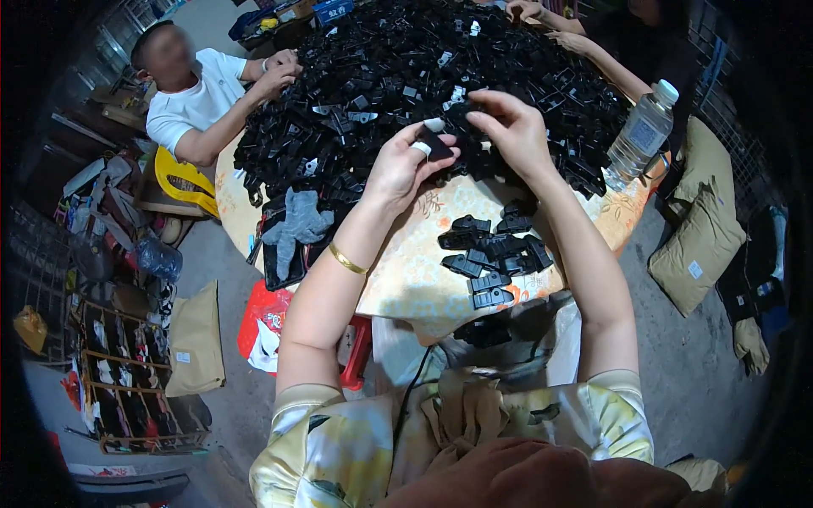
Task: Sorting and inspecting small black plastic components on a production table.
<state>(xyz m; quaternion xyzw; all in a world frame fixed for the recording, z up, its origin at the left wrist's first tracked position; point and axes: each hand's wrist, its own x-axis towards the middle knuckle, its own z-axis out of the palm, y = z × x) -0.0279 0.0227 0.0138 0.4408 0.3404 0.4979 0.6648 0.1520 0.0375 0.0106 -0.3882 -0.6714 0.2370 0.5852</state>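
My left hand point(396, 173), with white wraps on its thumb and a finger, grips a small flat black plastic part point(437, 146) between thumb and fingers. To its right, my right hand point(515, 135) hovers by the near side of the pile, thumb and fingers apart with nothing visible between them. A big heap of black plastic parts point(356, 80) covers most of the table, with a few bits of metal shining among them. Several more black parts point(500, 250) lie in a loose group on the patterned tablecloth point(406, 284), between my forearms.
A clear plastic bottle point(641, 135) with a white cap stands at the table's right edge. Left of my arm lies a grey glove point(296, 224) on a dark tray. One person point(199, 97) sits at the far left; another person's hands point(569, 41) reach in far right. Sacks point(703, 241) rest on the floor.
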